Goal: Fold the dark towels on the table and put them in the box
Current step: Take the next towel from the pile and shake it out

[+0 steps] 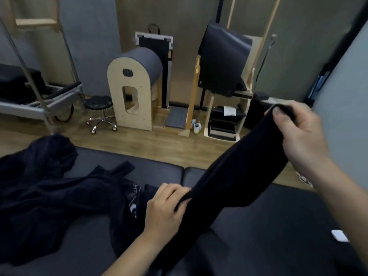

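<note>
A dark towel (235,176) is drawn out in a long, bunched band between the two hands. Its long axis runs on a diagonal, from low over the middle of the padded bench (163,168) up and away toward the bench's far right corner. The left hand (165,210) is low, just above the bench surface, its back to the camera and its fingers curled over the towel's gathered lower part. Below that grip the rest of the cloth hangs toward the near edge. The right hand (298,136) is raised higher and farther out, thumb and curled fingers pinching the towel's upper end, which folds over the fingertips. On the left side of the bench lies a rumpled heap of dark towels (49,186), reaching to the left edge and close to the left hand; one piece shows pale lettering. A small white object (339,235) lies near the right edge. Past the far edge, on the wooden floor, stand a rolling stool (99,110), a wooden arched barrel (131,92) and a pair of pale shoes (196,127).
</note>
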